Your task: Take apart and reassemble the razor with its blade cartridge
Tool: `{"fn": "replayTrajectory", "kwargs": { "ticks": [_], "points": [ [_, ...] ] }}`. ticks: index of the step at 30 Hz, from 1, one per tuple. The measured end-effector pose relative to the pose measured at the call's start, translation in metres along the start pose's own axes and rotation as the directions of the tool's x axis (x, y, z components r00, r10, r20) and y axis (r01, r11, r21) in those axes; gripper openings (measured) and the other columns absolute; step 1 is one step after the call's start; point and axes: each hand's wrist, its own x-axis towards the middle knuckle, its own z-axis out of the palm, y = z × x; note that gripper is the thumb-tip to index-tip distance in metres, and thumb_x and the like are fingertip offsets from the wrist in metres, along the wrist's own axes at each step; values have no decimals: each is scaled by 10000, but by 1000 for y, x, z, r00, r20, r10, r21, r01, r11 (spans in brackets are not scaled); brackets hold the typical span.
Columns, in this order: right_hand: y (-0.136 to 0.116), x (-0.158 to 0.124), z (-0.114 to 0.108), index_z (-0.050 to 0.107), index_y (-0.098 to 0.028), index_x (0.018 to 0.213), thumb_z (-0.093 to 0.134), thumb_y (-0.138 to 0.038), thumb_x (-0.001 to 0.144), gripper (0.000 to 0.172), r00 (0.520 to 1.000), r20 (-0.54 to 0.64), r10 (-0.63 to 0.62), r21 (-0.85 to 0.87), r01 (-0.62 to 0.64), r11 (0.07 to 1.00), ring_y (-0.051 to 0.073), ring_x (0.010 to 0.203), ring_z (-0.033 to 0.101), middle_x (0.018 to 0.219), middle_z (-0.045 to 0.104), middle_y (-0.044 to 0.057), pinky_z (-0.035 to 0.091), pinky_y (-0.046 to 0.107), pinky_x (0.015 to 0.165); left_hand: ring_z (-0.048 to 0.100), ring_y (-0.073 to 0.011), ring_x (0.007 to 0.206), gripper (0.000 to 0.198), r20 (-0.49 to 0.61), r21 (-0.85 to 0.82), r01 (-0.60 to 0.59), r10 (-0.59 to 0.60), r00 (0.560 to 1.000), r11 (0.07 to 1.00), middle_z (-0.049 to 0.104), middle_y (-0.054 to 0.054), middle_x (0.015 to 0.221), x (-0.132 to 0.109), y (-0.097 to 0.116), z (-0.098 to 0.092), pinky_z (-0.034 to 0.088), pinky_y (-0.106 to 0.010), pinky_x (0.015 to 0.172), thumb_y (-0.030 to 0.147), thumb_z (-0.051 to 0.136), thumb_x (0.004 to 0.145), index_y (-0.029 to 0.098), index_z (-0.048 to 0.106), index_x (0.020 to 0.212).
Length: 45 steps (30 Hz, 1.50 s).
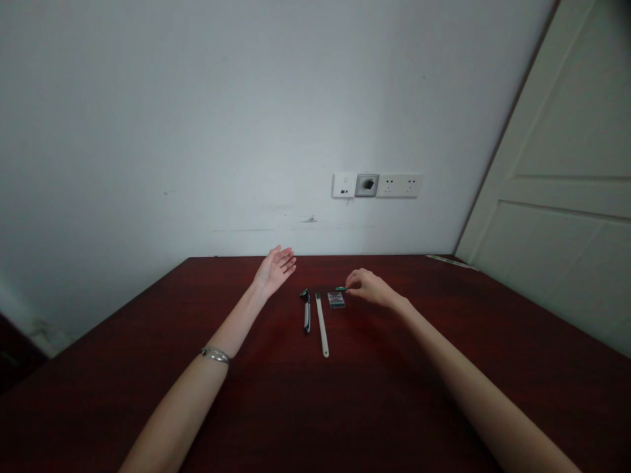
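My left hand (276, 268) is raised a little over the dark red table (148, 368), palm up, fingers stretched out and empty. My right hand (367, 286) pinches a small green piece (340, 288) between thumb and fingers, just above a small clear case (336, 300) that lies on the table. To the left of the case lie a dark razor handle (306, 312) and a long white stick-like handle (322, 325), side by side and pointing away from me. A silver bracelet (215, 355) sits on my left wrist.
The table's far edge meets a white wall with a row of sockets (377, 185). A white door (557, 210) stands at the right, close to the table's right edge. A thin pale strip (451, 261) lies at the far right corner.
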Motion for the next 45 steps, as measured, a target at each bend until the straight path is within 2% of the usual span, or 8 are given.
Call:
{"fn": "replayTrajectory", "kwargs": {
  "ticks": [3,6,24,38,45],
  "points": [
    [3,1,2,722,-210,798,615,-278,746,138,994,108,25,-15,-24,1000,190,917,576,962,656,48,424,262,813,624,-151,766,204,-27,-11,-3,3,1000,1000,650,-79,821,1,0,0,498,-258,685,309,546,812,130,637,849],
    [2,1,3,721,-210,802,615,-292,749,144,991,130,33,-19,-31,999,187,899,586,961,655,47,423,252,793,623,-148,762,219,-38,-13,1,-1,999,1000,643,-76,817,1,-2,0,497,-255,678,332,549,813,134,630,862],
    [-5,0,11,705,-208,843,602,-272,787,133,993,119,-21,-102,34,994,204,969,553,1005,625,66,437,273,739,615,-144,730,277,-66,-24,12,-14,998,1000,630,-76,794,2,-6,-1,497,-256,673,394,540,816,135,625,866],
    [-3,-1,17,698,-213,846,584,-263,799,133,991,132,-18,-83,29,996,196,946,558,1011,611,60,434,264,709,617,-142,736,256,-68,-24,10,-11,998,1000,633,-74,807,3,-9,-3,500,-250,674,376,559,809,134,628,857],
    [-2,-1,19,699,-207,878,568,-271,810,161,991,129,14,-29,-10,1000,185,925,566,1019,606,63,428,273,758,614,-141,732,246,-79,-20,17,-18,997,1000,635,-71,813,4,-10,-4,498,-249,667,369,571,805,133,627,849]
  ]
}}
